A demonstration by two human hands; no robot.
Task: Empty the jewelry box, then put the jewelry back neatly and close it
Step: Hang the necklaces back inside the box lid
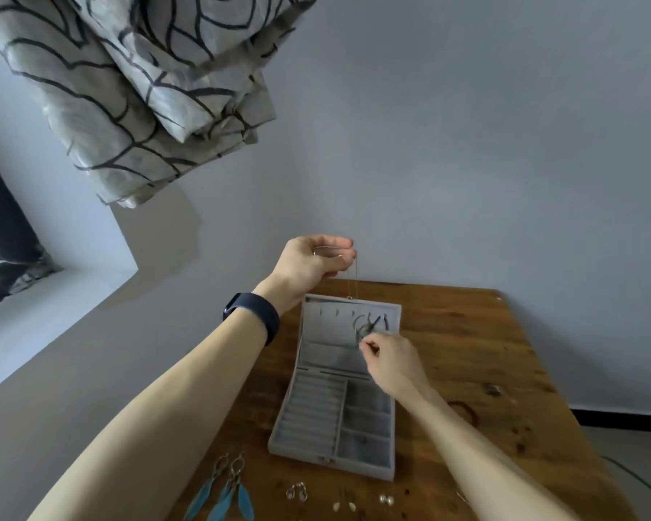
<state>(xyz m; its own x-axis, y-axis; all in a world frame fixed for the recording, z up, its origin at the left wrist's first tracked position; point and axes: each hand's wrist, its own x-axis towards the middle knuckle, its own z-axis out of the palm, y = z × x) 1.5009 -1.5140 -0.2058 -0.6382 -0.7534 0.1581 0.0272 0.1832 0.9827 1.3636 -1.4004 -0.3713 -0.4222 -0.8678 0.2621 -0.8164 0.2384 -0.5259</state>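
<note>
View from above of a person's two bare arms reaching over a wooden table point(485, 370) set against a pale wall point(466, 144), with a patterned curtain point(128, 88) hanging at upper left. A grey jewelry box point(281, 423) sits open in the middle of the table, its lid point(316, 332) standing up at the far side. The ring rolls point(312, 411) and the small compartments point(365, 419) look empty. The left hand point(312, 263), a dark wristband point(252, 315) on that arm, is raised above the lid with fingers curled, pinching a thin chain point(350, 283) that hangs straight down toward the lid's top edge. The right hand point(389, 361) is at the lid's inner face, thumb and forefinger pressed together at the lower end of a cluster of necklaces point(369, 325) hung on the hooks; what exactly it pinches is too fine to see. On the near edge of the table lie blue feather earrings point(222, 490), silver earrings point(297, 491) and pearl studs point(386, 500), apart from one another. The step appears to be working necklaces at the lid hooks, probably lifting them off one by one. To do it well, keep the raised chain hanging free and clear of the cluster, take one strand only, lift it up off its hook rather than pulling outward, and lay each chain straight on the table, apart from the earrings, so nothing knots.
</note>
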